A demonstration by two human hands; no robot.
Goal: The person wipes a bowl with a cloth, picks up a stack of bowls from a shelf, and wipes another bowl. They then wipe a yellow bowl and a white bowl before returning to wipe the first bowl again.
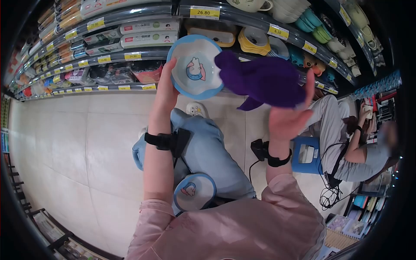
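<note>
My left hand [167,84] grips a wavy-edged bowl [208,56] by its left side. The bowl is white inside with a light blue rim and a cartoon figure at its centre, and it is tilted towards me. In my right hand [289,119] is a purple cloth [266,82], bunched and slightly blurred by motion, its left end close to the bowl's right edge. The cloth hides part of this hand's fingers; others stick out past it. A second blue-rimmed bowl [195,193] with a similar figure rests at my lap.
Shelves ahead carry packaged goods [149,32], yellow-edged dishes [254,41] and stacked bowls [288,9], with price tags along their edges. At the right, a person [364,156] sits by a blue stool [303,156], with black cables [331,197] on the floor [86,147].
</note>
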